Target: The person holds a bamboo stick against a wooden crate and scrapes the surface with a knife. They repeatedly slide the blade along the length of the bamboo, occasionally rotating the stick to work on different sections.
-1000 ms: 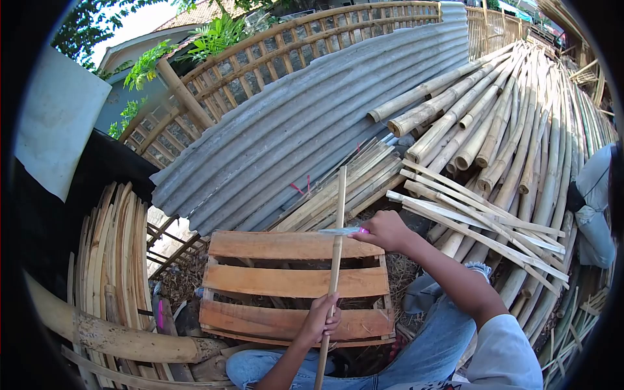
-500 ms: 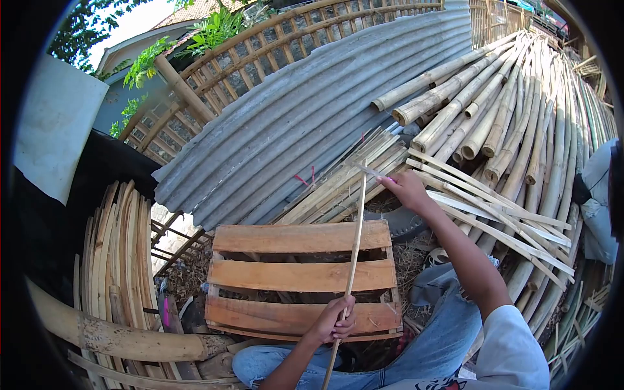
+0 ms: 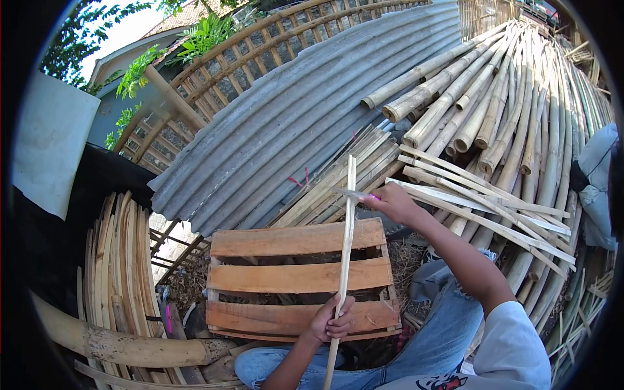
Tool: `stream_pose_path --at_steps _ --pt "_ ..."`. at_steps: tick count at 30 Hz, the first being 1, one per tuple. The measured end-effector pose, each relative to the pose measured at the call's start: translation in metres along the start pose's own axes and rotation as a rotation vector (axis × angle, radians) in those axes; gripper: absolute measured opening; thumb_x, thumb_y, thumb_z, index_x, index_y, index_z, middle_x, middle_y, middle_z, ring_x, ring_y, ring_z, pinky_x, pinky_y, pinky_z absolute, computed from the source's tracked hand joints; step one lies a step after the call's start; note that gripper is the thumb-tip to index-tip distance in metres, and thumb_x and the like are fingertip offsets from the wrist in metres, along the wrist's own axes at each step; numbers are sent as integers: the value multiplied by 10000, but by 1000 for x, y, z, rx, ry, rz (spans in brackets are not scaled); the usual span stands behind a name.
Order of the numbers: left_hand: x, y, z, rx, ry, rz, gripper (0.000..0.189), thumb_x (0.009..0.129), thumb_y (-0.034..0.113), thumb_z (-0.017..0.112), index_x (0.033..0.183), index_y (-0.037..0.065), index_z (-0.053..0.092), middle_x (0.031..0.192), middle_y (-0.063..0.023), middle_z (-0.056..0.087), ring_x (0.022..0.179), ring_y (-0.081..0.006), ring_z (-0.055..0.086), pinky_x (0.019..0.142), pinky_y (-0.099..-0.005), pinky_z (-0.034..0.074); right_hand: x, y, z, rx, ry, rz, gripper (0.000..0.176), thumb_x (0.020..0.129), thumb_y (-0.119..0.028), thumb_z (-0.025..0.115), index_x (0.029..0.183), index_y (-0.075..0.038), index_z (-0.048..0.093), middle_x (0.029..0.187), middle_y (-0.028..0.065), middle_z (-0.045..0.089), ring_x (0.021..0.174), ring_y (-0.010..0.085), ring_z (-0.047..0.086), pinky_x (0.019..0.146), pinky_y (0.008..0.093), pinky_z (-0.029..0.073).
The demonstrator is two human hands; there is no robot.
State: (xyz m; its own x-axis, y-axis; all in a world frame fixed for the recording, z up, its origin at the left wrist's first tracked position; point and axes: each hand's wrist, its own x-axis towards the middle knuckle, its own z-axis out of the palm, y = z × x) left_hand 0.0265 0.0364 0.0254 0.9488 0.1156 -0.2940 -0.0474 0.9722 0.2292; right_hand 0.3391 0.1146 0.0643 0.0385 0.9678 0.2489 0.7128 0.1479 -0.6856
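Note:
My left hand is wrapped round the lower part of a long, thin bamboo strip, which stands nearly upright in front of me. A knife with a pink handle is gripped in my right hand. Its blade lies across the strip a short way below the top end, pointing left. A lengthwise line shows on the strip's pale face. Behind the strip is a low slatted wooden crate, just beyond my left hand.
Split bamboo strips lie crossed on a large stack of bamboo poles at right. More strips stand at left beside a thick bamboo pole. Corrugated sheeting leans along a bamboo fence. Another person's clothed leg shows at far right.
My right hand and the knife have moved down the strip, from its tip to a little below. The strip looks wider now, turned to show its pale face. The view has shifted slightly.

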Motion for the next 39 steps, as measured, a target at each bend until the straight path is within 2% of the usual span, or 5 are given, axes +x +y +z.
stream_pose_path --at_steps 3,9,15,23,39 --pt "-3 3 -7 -62 -71 26 424 947 486 405 751 113 356 441 49 243 308 -15 213 269 -161 177 -6 -9 18 -76 -118 -240 631 881 -558 454 609 -12 617 524 194 514 527 365 531 541 446 415" --pt "1 -2 -10 -161 -125 17 431 934 487 435 748 108 351 440 47 248 302 -18 204 267 -162 184 28 28 -7 63 132 174 661 887 -533 465 567 43 521 442 170 390 424 304 428 487 427 364" --pt "0 0 -11 -180 -177 3 439 932 488 438 749 98 349 437 48 259 307 -14 240 277 -160 212 -1 -16 13 -134 -159 -226 632 874 -556 465 598 -7 609 503 168 510 530 342 556 530 428 432" --pt "4 -2 -8 -207 -174 1 440 933 486 435 752 94 348 433 46 253 304 -24 237 271 -166 220 14 11 -11 -151 61 176 691 873 -616 399 589 -20 603 514 160 519 561 342 567 533 436 441" --pt "8 -9 -10 -177 -73 -27 434 947 479 408 754 94 355 445 49 265 294 -15 227 260 -164 206 -10 -12 6 -268 -133 -147 709 853 -654 392 587 -42 633 520 164 546 549 353 587 527 433 457"
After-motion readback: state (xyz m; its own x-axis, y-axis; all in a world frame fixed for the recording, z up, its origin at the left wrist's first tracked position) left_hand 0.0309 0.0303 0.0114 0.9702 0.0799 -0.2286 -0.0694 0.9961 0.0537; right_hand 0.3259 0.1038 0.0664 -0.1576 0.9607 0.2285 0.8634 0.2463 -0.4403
